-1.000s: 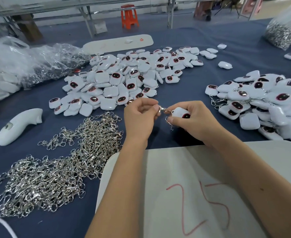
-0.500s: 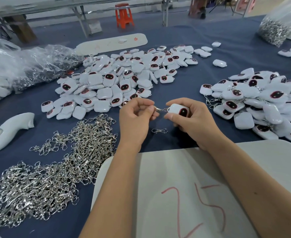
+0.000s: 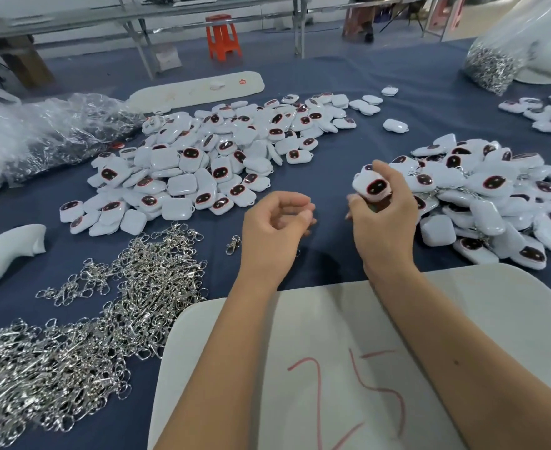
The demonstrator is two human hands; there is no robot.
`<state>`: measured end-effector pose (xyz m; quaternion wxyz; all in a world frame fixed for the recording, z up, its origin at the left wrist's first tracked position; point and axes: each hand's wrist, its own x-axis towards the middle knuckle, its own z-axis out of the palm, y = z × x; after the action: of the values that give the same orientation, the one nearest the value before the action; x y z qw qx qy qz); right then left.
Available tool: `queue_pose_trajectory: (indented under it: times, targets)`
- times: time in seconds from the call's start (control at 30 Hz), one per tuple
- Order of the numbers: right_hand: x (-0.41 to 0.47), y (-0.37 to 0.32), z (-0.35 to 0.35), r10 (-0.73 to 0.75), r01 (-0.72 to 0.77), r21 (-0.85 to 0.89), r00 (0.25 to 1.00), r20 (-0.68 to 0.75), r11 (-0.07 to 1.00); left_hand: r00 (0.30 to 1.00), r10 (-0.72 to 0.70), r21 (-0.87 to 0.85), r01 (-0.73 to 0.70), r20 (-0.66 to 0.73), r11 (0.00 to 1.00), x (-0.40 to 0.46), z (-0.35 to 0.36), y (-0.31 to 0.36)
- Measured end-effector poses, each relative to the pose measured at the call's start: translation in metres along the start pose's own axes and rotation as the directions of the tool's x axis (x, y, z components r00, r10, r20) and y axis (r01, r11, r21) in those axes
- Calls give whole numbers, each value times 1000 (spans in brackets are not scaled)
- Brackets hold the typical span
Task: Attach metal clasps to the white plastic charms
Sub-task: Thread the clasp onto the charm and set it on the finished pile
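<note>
Over the blue cloth (image 3: 326, 151), just beyond a white board (image 3: 462, 303) marked with a red "25", two bare hands hang a little apart. To the right, the right hand (image 3: 386, 222) holds a white charm (image 3: 373, 189) between thumb and fingers, its dark oval face turned up toward the camera; whether a clasp hangs from it I cannot tell. Beside it, the left hand (image 3: 274, 232) is loosely curled, fingertips close to the thumb, and holds nothing that shows. One loose clasp (image 3: 232, 244) lies on the cloth just left of that hand. Near left spreads a big heap of metal clasps (image 3: 82, 336). Farther back in the middle lies a pile of charms (image 3: 209, 164), and a second pile of charms (image 3: 495, 196) sits at the right, touching or just behind the right hand.
</note>
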<state>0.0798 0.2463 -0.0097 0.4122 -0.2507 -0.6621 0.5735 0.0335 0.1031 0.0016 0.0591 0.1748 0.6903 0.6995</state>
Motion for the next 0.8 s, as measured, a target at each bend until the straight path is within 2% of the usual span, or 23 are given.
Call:
queue_pose_trajectory:
  times: [0.07,0.1,0.23,0.3,0.33,0.4,0.5,0.53,0.6,0.67,0.73,0.8]
  targets:
    - [1,-2,-4,-128,125,-56,990,-52,991,1000,28,90,-29,13,996,-1,2,-3]
    - [-1,-4,-4,-188,183,-115,982,-34,976,999,33,110,-33,4,993,-1,2,-3]
    - [-10,-6,1,-288,326,-328,944,160,887,987,49,129,-29,-155,991,2,-3,-2]
    - [-11,-4,5,-312,420,-379,897,314,825,958,135,269,-64,-253,961,5,-14,-2]
    - [-12,-3,7,-311,476,-385,854,417,791,939,208,415,-81,-272,906,6,-21,-2]
    - [-18,-5,11,-246,564,-388,745,620,729,928,294,705,-51,-227,707,11,-40,-3]
    - [-27,-8,19,-159,657,-413,630,760,631,988,100,896,61,-117,441,18,-61,-4]
    - [-28,-9,22,-148,667,-411,615,775,621,996,31,923,70,-88,377,19,-64,-3]
    - [-31,-10,27,-134,664,-394,597,791,635,998,-2,951,66,-68,302,18,-66,-5]
    - [-33,-11,32,-116,667,-413,599,792,620,996,54,958,58,-76,282,16,-64,-5]
    - [-33,-10,32,-116,658,-426,614,781,620,987,121,942,59,-104,332,15,-63,-4]
    - [-34,-9,31,-122,606,-403,641,757,686,977,175,923,45,-120,383,14,-64,-2]
